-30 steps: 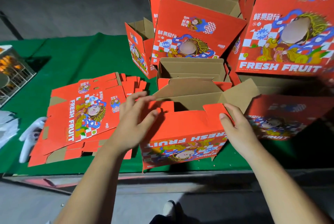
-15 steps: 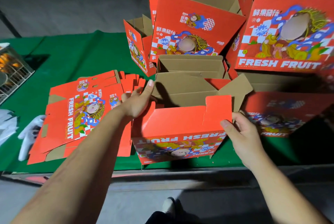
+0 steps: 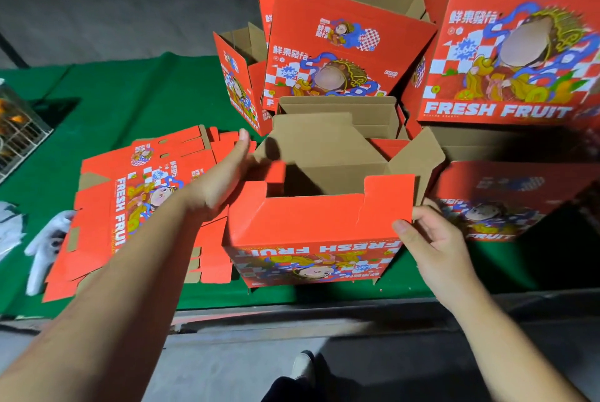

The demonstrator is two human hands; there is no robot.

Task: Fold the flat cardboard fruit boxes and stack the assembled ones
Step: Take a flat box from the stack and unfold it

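the half-folded fruit box [image 3: 311, 232] stands upside down at the tabletop's [image 3: 130, 93] near edge, flaps up. the left hand [image 3: 224, 174] lies flat, fingers straight, against its left flap; the right hand [image 3: 431, 239] pinches the right corner. next, it seems, the flaps get tucked inward.

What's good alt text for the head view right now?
A person's two hands work a half-folded red fruit box at the near edge of a green table: the right hand grips its near right corner, the left hand, fingers straight, presses its left side. Flat boxes lie left; assembled boxes are stacked behind.
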